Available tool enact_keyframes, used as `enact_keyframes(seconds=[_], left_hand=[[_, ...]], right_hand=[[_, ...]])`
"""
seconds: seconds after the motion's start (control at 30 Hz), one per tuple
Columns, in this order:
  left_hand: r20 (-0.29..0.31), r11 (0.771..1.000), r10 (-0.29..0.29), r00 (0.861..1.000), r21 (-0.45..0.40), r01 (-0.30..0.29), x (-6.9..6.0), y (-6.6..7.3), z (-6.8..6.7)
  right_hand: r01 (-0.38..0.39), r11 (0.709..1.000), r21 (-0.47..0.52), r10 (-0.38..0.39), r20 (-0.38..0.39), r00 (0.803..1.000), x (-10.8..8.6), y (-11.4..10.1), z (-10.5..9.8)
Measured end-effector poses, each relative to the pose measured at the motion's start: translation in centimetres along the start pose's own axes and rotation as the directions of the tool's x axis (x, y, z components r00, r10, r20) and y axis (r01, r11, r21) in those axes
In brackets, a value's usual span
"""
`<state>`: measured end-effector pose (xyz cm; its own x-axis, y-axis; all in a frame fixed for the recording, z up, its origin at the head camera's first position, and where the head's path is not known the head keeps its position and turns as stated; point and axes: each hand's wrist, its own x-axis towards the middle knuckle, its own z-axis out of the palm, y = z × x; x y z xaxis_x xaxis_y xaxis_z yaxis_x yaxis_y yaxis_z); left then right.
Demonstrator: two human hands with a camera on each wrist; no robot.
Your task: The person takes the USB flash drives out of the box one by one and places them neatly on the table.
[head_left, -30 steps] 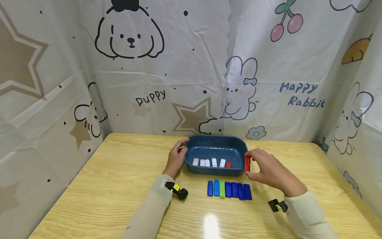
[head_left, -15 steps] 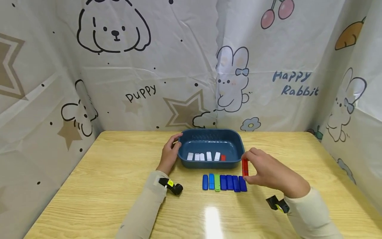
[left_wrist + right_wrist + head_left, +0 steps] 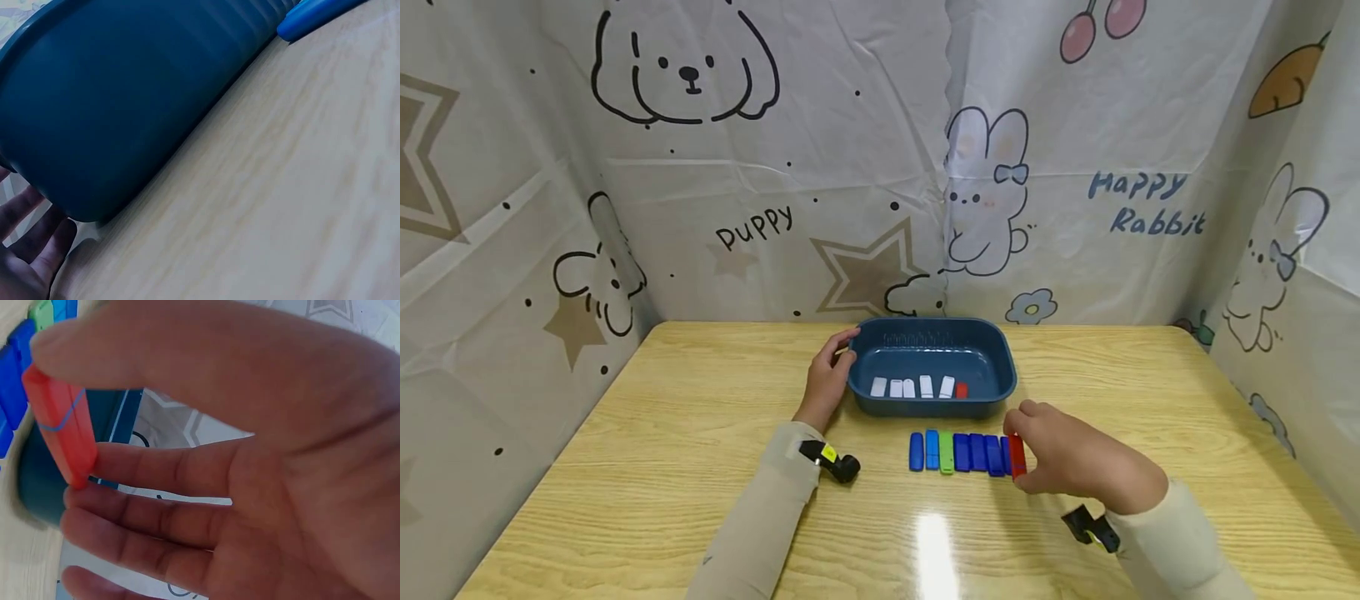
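My left hand [image 3: 829,375] rests at the left end of a dark blue plastic basin [image 3: 934,407], its fingers touching the rim. In the left wrist view, those fingers lie beside the basin's corner. Between thumb and fingertips, my right hand [image 3: 1067,454] pinches a flat red oblong piece [image 3: 62,425], slightly see-through with a thin blue line across. This red piece [image 3: 1017,457] stands at the right end of a row of similar pieces in front of the basin, partly covering the last dark blue one [image 3: 1005,454]. I cannot tell whether it touches the table.
Along the row lie several dark blue pieces [image 3: 977,452], a green one [image 3: 947,452], a light blue one [image 3: 932,450] and a blue one [image 3: 916,452]. Inside the basin are several white pieces [image 3: 926,387] and a red one [image 3: 962,390]. A printed curtain [image 3: 737,183] hangs behind the wooden table [image 3: 700,467].
From beside the basin's right end, my right hand has brought the red piece down and toward me, to the row's right end. My left hand stays on the basin. The head view has shifted slightly.
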<state>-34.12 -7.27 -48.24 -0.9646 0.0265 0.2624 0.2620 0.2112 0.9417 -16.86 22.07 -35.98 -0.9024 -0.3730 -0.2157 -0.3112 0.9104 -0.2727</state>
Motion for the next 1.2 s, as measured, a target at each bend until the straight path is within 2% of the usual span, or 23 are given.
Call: enact_keyframes(seconds=[0.2,0.3,0.37,0.5,0.67,0.87,1.2], left_hand=[[0.01,1.0,-0.013,1.0,0.008,0.013,-0.2,0.6,-0.4],[0.011,1.0,-0.012,1.0,0.008,0.012,-0.1,0.6,-0.6],[0.005,1.0,0.001,1.0,0.007,-0.001,0.1,-0.1,-0.6],[0.006,1.0,0.004,1.0,-0.004,-0.004,0.2,-0.2,-0.7],[0.004,1.0,-0.002,1.0,-0.008,0.002,0.0,-0.1,-0.5],[0.004,1.0,-0.004,1.0,-0.007,0.004,-0.2,0.2,-0.2],[0.013,1.0,-0.006,1.0,0.003,0.006,-0.3,0.3,0.0]], right_hand=[[0.021,1.0,-0.018,-0.021,0.021,1.0,-0.6,-0.1,1.3],[0.015,1.0,-0.017,-0.014,0.037,0.999,-0.4,-0.1,1.9],[0.022,1.0,-0.019,-0.021,0.036,0.999,-0.3,-0.1,2.2],[0.044,0.998,-0.044,-0.043,0.024,0.999,0.0,-0.1,2.9],[0.044,0.996,-0.074,-0.041,0.052,0.998,0.1,-0.2,3.6],[0.056,0.99,-0.131,-0.052,0.034,0.998,0.0,-0.3,4.2],[0.059,0.985,-0.161,-0.059,0.007,0.998,-0.2,-0.5,4.9]])
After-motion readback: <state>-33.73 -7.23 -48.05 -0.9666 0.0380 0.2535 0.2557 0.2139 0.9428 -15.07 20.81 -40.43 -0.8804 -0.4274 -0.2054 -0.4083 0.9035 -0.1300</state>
